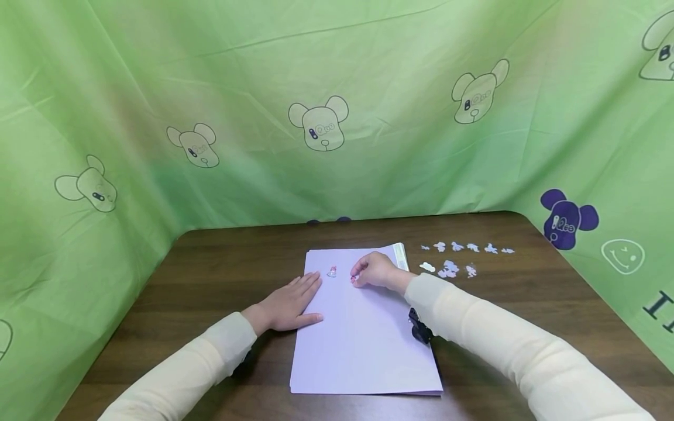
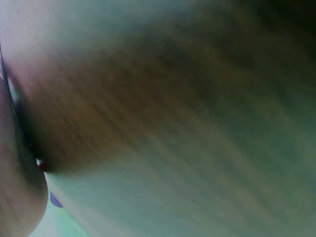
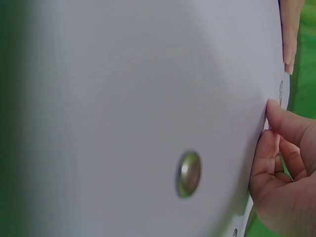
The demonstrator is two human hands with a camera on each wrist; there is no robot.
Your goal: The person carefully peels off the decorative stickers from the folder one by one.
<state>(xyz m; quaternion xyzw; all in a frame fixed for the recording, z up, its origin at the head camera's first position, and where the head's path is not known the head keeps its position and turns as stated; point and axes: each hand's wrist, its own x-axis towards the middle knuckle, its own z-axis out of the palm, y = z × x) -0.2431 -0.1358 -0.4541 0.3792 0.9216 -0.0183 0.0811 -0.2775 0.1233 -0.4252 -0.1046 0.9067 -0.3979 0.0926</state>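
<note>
A stack of white paper (image 1: 363, 345) lies on the table, with one small pink-and-white sticker (image 1: 332, 272) on its upper left part. My left hand (image 1: 295, 301) rests flat across the paper's left edge, fingers straight and thumb out to the side. At the upper middle of the sheet, my right hand (image 1: 374, 270) pinches another small pink sticker (image 1: 354, 279) between thumb and fingers, close against the paper. In the right wrist view the right fingertips (image 3: 273, 111) meet right at the paper surface. Skin and sleeve, blurred, fill most of the left wrist view.
Right of the paper, several small cut-out stickers (image 1: 457, 247) lie in a row on the brown table (image 1: 237, 257). Nearer sit a white cloud-like piece (image 1: 427, 266) and pale clusters (image 1: 449, 269). A green printed curtain (image 1: 253, 175) surrounds the table.
</note>
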